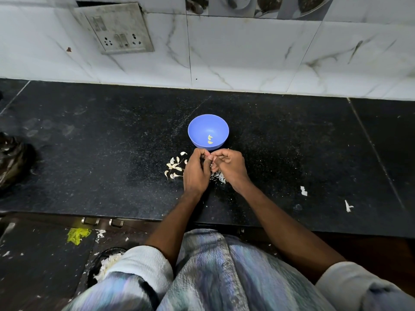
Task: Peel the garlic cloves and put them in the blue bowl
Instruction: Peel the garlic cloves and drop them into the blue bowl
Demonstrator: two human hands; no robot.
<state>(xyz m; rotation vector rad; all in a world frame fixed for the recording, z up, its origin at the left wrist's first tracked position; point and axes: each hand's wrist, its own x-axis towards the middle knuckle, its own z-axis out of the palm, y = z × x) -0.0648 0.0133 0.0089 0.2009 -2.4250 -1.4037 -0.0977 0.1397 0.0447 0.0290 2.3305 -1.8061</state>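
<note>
A blue bowl (203,126) stands on the black counter, with two peeled garlic cloves (210,139) lying in its bottom. Just in front of the bowl, my left hand (196,170) and my right hand (229,166) meet with fingertips pinched together around a small garlic clove that is mostly hidden between the fingers. Several unpeeled garlic cloves (174,168) lie scattered on the counter left of my left hand. A pile of white garlic skins (219,176) lies under and between my hands.
The black stone counter (89,153) ends at a marble-tiled wall with a switch socket plate (116,30). A black plastic bag (13,162) sits at the left edge. White scraps (303,190) lie on the right. Peel litter and a yellow scrap (77,235) lie on the floor.
</note>
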